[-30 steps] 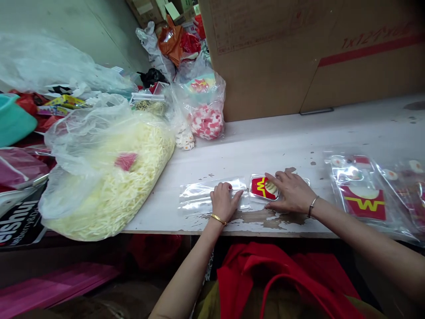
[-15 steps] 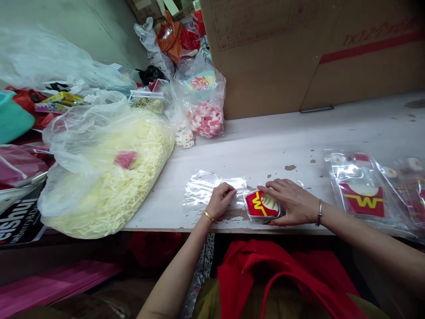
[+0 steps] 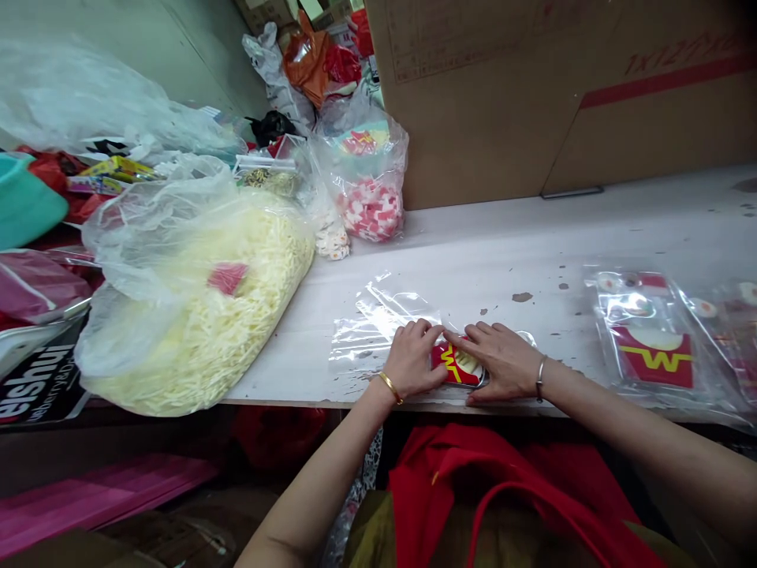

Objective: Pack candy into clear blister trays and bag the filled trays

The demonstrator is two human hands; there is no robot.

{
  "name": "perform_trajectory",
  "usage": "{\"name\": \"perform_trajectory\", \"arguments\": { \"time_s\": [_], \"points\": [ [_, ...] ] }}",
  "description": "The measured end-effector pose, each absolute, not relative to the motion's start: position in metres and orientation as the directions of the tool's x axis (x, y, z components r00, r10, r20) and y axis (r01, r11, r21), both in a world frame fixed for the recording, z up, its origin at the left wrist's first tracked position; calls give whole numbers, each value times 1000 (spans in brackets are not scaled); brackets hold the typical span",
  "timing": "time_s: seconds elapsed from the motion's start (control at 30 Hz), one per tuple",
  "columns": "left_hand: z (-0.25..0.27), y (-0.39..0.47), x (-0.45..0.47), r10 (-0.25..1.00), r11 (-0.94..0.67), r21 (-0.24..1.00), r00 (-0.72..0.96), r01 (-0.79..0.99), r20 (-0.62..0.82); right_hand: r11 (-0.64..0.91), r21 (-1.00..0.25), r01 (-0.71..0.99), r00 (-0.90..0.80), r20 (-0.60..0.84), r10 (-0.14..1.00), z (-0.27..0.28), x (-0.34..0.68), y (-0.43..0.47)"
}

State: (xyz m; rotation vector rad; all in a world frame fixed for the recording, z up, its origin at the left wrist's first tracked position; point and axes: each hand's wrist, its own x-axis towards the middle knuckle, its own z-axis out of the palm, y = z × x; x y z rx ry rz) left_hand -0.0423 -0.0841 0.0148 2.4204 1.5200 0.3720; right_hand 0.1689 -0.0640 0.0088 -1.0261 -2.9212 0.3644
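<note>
A clear packet [image 3: 454, 369] holding a red fries-box piece with a yellow zigzag lies near the table's front edge. My left hand [image 3: 417, 359] grips its left side, fingers curled over the plastic. From the right, my right hand [image 3: 502, 361] holds the other side between thumb and fingers. The two index fingertips nearly meet over its top edge, and the fingers cover parts of it. Just left of the hands, clear plastic film or bags [image 3: 363, 331] lie flat and shiny on the tabletop.
On the left slumps a large clear bag of pale yellow shreds [image 3: 260, 292]. Behind it stands a bag of pink and white pieces [image 3: 372, 209]. A big cardboard box [image 3: 473, 102] blocks the back. Similar packets [image 3: 654, 355] lie at right on the white table [image 3: 461, 244].
My left hand has moved right from the clear film onto the packet. My right hand and the packet have shifted slightly left. The loose film has lifted and spread at its back edge.
</note>
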Motion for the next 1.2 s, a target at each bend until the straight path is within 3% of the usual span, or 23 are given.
{"name": "perform_trajectory", "arguments": {
  "time_s": [0.1,0.27,0.4,0.57,0.67,0.77,0.9,1.07,1.2],
  "points": [
    [10,-90,-36,947,-319,233,296,919,129,740,-226,634,-766,-48,641,7,168,-66],
    [-5,-100,-50,982,-147,159,124,976,145,666,-234,708,-692,-44,720,3,169,-68],
    [-15,-112,-58,985,-167,192,157,967,67,599,-200,776,-619,-53,784,0,165,-66],
    [-14,-126,-38,982,-175,270,149,947,113,541,-170,823,-558,-74,826,1,154,-68],
    [-6,-132,-19,971,-233,255,207,939,123,521,-172,836,-537,-68,841,3,149,-68],
    [10,-129,-11,928,-365,261,373,894,20,608,-175,775,-622,-40,782,5,152,-64],
    [35,-94,-28,844,-510,287,537,811,-18,682,-171,712,-670,126,731,3,171,-64],
    [39,-34,-55,695,-644,291,700,708,-165,353,-319,880,-274,265,924,-22,196,-88],
    [31,-10,-61,606,-674,336,753,657,-256,106,-515,850,66,303,951,-47,203,-107]
  ]
}}
